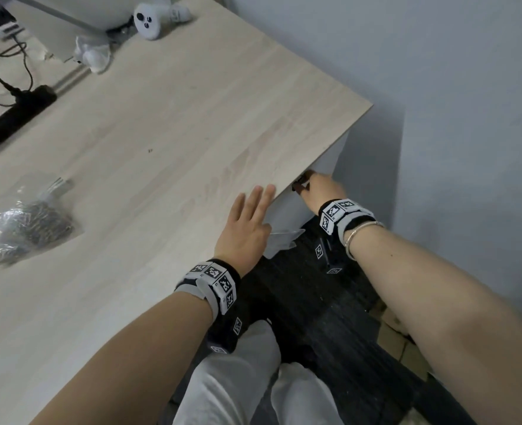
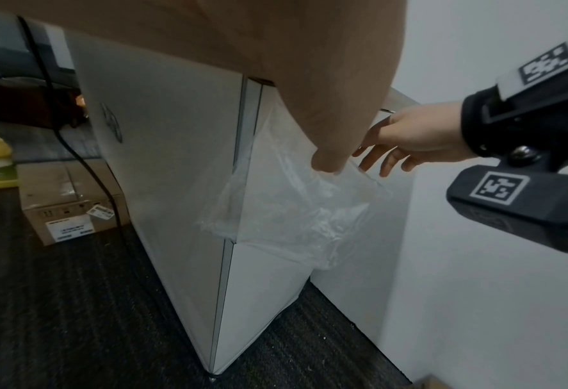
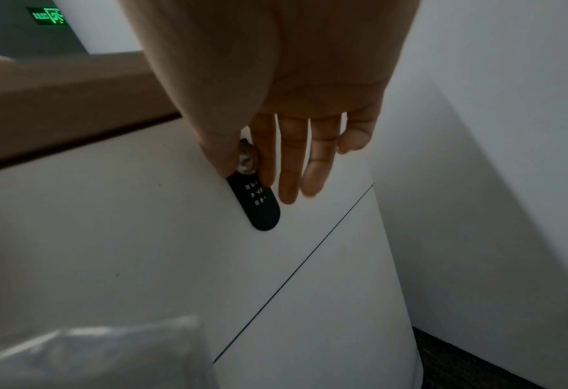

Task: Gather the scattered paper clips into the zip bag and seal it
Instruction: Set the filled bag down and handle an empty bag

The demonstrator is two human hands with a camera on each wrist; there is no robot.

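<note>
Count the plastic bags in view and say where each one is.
2. One bag, full of dark clips, lies on the desk's left side. An empty bag hangs below the desk edge, pinched by the left hand.

You're at an office desk (image 1: 167, 96): power strip (image 1: 14, 113) with cables, VR controller (image 1: 147, 21), carpet (image 2: 59, 302), shipping box (image 2: 72, 202) underneath, green exit sign (image 3: 46, 16) (lit) on the wall.

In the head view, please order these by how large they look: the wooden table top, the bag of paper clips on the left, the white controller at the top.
1. Table top, by far the largest.
2. Bag of paper clips.
3. White controller, smallest, though it lies farther from the camera, so its true size against the bag is unsure.
</note>
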